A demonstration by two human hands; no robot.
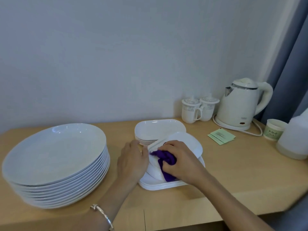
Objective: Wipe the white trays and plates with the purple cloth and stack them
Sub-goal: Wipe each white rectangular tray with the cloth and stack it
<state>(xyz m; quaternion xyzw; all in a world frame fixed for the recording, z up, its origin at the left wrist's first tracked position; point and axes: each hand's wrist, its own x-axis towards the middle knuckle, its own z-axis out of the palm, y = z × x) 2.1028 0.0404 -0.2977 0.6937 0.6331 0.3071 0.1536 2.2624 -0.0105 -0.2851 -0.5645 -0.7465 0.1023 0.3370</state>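
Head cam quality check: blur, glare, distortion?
Head view: wide-angle bows the light wooden tabletop; soft, flat, bluish light, faint shadows; small glare on the stack of round white plates; blur worst on the translucent white jug at right edge.

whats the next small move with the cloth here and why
Probably sweep the purple cloth across the bare far half of the tilted tray: the right hand holds it bunched on the near part, while the left hand steadies the rim.
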